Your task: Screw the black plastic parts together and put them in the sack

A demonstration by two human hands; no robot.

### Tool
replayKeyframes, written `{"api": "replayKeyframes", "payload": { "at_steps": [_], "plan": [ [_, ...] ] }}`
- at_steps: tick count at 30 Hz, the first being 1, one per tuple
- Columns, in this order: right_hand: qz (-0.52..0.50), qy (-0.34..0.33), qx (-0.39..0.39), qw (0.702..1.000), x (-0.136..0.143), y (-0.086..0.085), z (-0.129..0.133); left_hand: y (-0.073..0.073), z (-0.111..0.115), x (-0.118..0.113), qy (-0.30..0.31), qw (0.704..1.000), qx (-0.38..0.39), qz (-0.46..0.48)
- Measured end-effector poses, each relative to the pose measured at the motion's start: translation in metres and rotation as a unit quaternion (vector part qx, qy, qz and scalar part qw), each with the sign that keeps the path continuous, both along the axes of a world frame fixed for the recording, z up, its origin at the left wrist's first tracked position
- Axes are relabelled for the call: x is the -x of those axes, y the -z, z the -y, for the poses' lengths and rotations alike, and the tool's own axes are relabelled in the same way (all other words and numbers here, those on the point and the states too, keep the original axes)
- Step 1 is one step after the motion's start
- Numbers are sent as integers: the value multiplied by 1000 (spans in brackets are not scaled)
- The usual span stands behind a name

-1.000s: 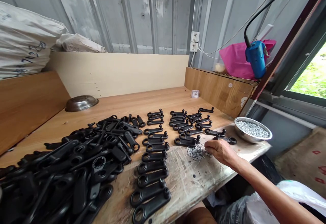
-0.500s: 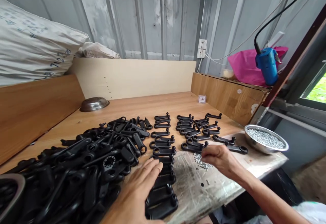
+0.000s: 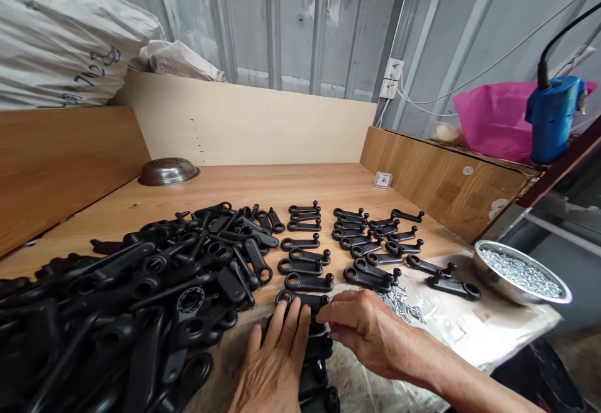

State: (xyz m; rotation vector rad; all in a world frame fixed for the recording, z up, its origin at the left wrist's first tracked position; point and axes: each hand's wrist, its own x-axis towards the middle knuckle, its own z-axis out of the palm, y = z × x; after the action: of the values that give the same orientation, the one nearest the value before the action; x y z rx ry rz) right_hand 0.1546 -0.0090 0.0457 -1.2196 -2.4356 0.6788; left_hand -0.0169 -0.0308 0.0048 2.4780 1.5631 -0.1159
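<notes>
Away from the loose metal pins the right hand has swung, coming over to the left hand at the column of black crank handles. From where I stand, the right forearm slants in from the lower right, fingertips drawn together above a knob end; whether they grip a pin I can't tell. The left lies palm down, open, fingers stretched forward over the handles, the column running on beyond both hands.
</notes>
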Motion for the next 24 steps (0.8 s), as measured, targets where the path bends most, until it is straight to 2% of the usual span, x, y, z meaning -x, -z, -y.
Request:
{"api": "replayKeyframes", "payload": {
  "at_steps": [5,9,12,17,20,24],
  "plan": [
    [96,4,5,995,8,-3,0,-6,-5,-4,12,1000,16,-18],
    [111,8,-14,994,10,-7,-1,-5,-9,-4,5,999,31,-9],
    [144,5,8,990,15,-11,-3,-4,-9,-3,6,1000,20,4],
    [204,3,44,978,24,-25,-7,-10,-4,-5,21,999,7,-29],
    [192,40,34,980,11,-33,-11,-12,0,-7,6,1000,-11,-17],
    [198,142,-19,970,-33,-33,-9,-10,-2,-7,2,998,-56,0]
  ]
}}
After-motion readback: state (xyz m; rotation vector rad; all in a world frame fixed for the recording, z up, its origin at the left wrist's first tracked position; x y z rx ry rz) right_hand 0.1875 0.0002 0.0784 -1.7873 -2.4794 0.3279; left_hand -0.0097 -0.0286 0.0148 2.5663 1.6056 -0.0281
